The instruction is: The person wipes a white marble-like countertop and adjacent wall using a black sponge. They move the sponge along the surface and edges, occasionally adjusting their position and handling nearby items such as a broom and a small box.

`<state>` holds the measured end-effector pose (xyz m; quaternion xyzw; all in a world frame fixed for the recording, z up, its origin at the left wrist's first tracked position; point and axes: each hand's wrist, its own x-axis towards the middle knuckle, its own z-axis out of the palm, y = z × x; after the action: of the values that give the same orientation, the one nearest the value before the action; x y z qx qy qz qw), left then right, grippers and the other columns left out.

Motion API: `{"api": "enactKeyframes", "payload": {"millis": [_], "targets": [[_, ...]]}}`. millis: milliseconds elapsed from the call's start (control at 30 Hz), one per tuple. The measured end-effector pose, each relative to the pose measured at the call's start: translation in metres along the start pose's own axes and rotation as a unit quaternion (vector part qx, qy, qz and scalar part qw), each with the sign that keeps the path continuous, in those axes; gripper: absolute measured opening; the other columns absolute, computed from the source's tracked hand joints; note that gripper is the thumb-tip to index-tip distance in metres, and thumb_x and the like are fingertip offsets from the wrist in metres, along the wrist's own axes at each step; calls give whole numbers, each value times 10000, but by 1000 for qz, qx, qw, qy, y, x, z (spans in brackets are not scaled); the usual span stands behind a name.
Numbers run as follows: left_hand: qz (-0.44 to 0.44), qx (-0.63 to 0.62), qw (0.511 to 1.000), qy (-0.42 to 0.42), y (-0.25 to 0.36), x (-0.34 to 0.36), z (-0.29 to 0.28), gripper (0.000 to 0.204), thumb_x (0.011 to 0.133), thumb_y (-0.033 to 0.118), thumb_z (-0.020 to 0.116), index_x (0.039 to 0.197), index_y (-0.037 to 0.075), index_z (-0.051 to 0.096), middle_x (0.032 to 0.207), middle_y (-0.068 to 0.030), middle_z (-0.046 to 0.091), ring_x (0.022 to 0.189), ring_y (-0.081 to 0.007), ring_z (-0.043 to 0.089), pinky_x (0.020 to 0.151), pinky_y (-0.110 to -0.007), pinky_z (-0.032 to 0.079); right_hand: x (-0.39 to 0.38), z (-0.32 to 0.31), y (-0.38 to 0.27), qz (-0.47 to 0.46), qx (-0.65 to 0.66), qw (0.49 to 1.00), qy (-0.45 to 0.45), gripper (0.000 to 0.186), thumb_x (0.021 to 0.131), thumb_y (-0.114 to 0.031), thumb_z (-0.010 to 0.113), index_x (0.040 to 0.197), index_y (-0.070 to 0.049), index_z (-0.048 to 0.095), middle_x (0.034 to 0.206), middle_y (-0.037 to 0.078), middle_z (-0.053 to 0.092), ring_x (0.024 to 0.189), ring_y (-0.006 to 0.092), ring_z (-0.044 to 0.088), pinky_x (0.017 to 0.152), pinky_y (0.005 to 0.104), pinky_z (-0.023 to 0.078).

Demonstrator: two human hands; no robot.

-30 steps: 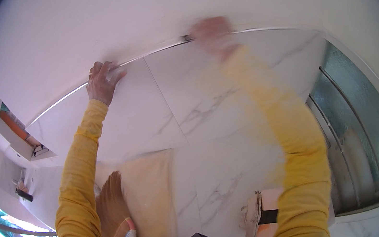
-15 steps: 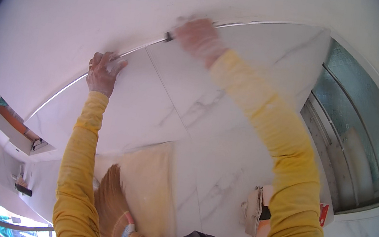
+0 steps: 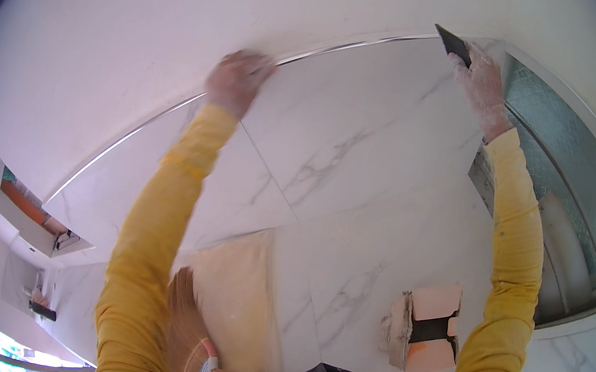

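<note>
head camera shows both hands raised along a thin shiny metal strip (image 3: 325, 50), which runs between a plain white surface (image 3: 185, 10) and grey-veined white tiles (image 3: 384, 168). the right hand (image 3: 483, 85) grips a dark flat straight-edged plate (image 3: 451, 45) — this plate is at the right end of the visible strip, near a greenish textured glass pane (image 3: 577, 149). the left hand (image 3: 240, 80) is on the strip, farther left; its fingers look bent, but it is blurred — i cannot tell if it holds something. a brown straw broom (image 3: 189, 323) is beside the left yellow sleeve (image 3: 151, 257).
</note>
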<state>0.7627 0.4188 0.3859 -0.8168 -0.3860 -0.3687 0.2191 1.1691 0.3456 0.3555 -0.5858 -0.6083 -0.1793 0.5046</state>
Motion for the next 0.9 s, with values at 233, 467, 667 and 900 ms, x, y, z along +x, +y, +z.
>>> {"api": "enactKeyframes", "payload": {"millis": [233,467,667,900], "targets": [[-163,-39,977,-133,108,87,43,292,879,387,711,994,128,780,1095,-63,730,1034,-280,665,921,-384,520,-39,-43,-6,41,118,992,10,293,937,-210,622,1140,-3,668,983,160,714,885,293,684,814,384,520],[-138,-89,974,-156,122,118,62,236,849,305,717,989,130,788,992,-101,754,938,-269,691,894,-357,545,-57,-64,15,103,226,968,-15,314,965,-224,624,1156,23,662,892,88,687,767,132,613,725,297,514],[-151,-110,965,-183,106,118,58,212,813,297,740,966,159,791,1013,-55,755,950,-243,689,903,-337,543,-66,-92,21,77,160,984,11,317,966,-230,632,1155,23,665,905,92,700,787,143,637,729,290,519],[77,93,972,-203,86,141,80,176,831,312,719,936,191,791,1012,-5,751,965,-216,682,907,-331,541,-70,-93,4,44,124,991,5,310,969,-213,625,1165,25,661,940,102,708,808,157,654,744,295,523]]}}
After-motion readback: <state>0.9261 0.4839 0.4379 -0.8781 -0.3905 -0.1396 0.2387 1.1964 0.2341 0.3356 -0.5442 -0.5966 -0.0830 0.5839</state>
